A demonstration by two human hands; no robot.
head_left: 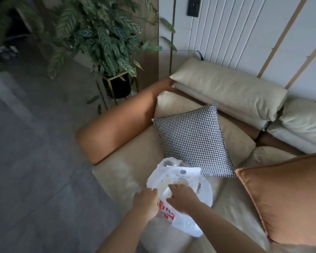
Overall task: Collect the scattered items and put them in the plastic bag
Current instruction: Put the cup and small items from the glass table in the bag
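White plastic bag (186, 196) lies on the beige sofa seat (128, 172), just in front of the houndstooth cushion (193, 139), long axis running near-to-far with the handles at the far end. Left hand (146, 199) grips the bag's left edge, fingers curled on the plastic. Right hand (181, 197) is at the bag's middle, fingers bent into it; can't tell what they pinch.

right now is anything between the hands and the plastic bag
Nothing visible does. Both the left hand and the right hand are already on the plastic bag, which lies on the sofa seat.
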